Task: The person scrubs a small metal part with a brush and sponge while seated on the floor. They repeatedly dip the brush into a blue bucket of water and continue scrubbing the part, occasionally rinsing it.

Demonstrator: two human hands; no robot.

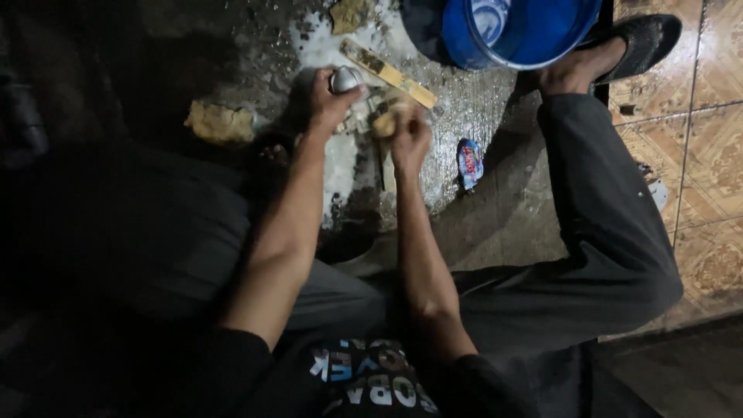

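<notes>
Left hand (331,99) wraps a round metal part (345,77); right hand (409,135) clenches what seems a sponge (385,124), axis unclear

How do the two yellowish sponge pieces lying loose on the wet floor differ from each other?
The left sponge piece lies on dark floor, clear of the suds; the top sponge piece sits by the white foam near the blue bucket. The left sponge piece looks larger and paler, the top sponge piece smaller and cut off by the frame edge. Both are ragged, yellowish, and untouched by either hand.

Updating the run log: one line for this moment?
left hand: grips metal piece | right hand: holds yellowish sponge | blue bucket: ahead
</notes>
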